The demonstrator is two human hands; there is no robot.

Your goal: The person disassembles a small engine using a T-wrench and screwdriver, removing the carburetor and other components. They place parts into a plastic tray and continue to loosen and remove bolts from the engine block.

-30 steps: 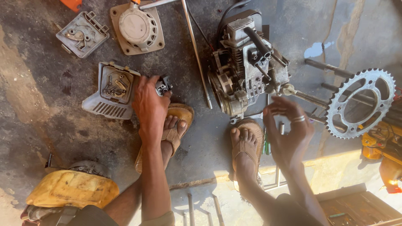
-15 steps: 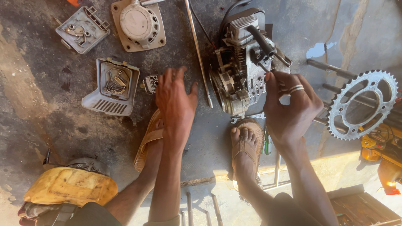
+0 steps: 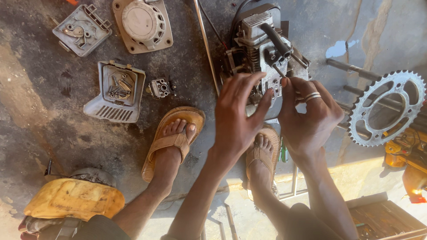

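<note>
We see the small engine (image 3: 260, 49) as dull, grimy cast metal; the sprocket (image 3: 386, 108) as bare steel with a soft sheen; the ribbed cover (image 3: 116, 91) as matt grey plastic; the sandals (image 3: 171, 141) as worn tan leather; the floor (image 3: 40, 111) as rough, oil-stained concrete.

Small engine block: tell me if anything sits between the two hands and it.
Nothing visible does. The left hand and right hand are both already at the small engine block, fingertips on its near side.
</note>
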